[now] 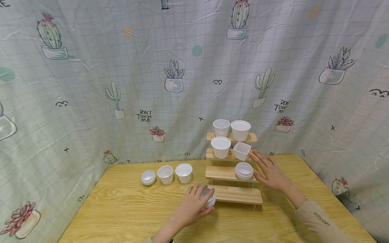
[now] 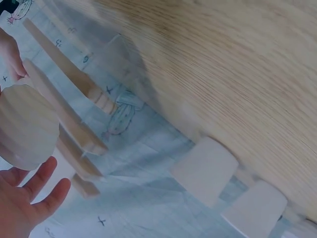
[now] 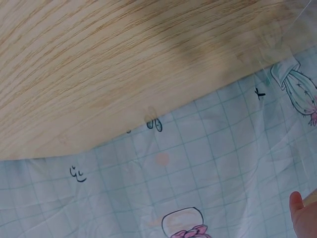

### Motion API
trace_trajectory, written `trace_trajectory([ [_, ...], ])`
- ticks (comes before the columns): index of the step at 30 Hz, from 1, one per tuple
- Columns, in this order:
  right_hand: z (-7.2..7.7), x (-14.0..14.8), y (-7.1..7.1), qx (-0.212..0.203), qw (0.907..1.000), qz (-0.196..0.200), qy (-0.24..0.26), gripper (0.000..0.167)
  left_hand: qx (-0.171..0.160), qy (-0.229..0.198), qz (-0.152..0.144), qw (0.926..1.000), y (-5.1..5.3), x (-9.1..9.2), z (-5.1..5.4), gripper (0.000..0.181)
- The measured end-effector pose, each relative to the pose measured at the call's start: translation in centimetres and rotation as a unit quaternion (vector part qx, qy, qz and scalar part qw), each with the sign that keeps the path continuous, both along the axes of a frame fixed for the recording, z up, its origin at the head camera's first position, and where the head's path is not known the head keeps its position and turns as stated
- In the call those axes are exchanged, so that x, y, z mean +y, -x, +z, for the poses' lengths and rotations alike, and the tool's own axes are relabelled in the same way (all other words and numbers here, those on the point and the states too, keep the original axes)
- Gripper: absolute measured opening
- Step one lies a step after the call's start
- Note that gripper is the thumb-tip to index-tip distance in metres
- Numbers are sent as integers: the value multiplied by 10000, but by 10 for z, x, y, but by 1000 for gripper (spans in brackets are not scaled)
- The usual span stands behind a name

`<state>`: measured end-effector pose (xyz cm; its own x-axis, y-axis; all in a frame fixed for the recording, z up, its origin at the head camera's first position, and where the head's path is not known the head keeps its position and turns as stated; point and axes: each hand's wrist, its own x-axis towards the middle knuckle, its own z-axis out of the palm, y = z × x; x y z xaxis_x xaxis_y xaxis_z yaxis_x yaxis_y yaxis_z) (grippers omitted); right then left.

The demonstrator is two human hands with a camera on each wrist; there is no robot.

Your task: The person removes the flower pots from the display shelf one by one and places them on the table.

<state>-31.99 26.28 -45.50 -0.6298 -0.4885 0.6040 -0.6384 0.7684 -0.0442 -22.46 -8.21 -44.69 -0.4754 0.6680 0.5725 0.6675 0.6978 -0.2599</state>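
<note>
white bowl at end of shelf

- A wooden table lies beneath the left hand and the white tub it grips.
- On the table, beyond and left of the grip, stand a squat tub and two white cups.
- Right of the grip stands a four-step wooden rack.
- Progressively farther from the grip, its second step bears a round tub; the third, a round cup and a square cup; the top, paired cups.
</note>
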Motion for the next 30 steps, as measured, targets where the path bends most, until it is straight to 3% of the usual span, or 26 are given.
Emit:
trace_trajectory([
  [14, -1, 1, -1, 14, 10000, 7, 7, 67, -232, -158, -67, 9996, 9, -26, -4, 54],
  [22, 0, 0, 0, 41, 10000, 25, 42, 65, -211, -196, -18, 9996, 24, -48, -5, 57],
  [30, -3, 1, 3, 151, 9998, 70, 65, 64, -160, -114, 87, 9998, 40, -68, -8, 47],
])
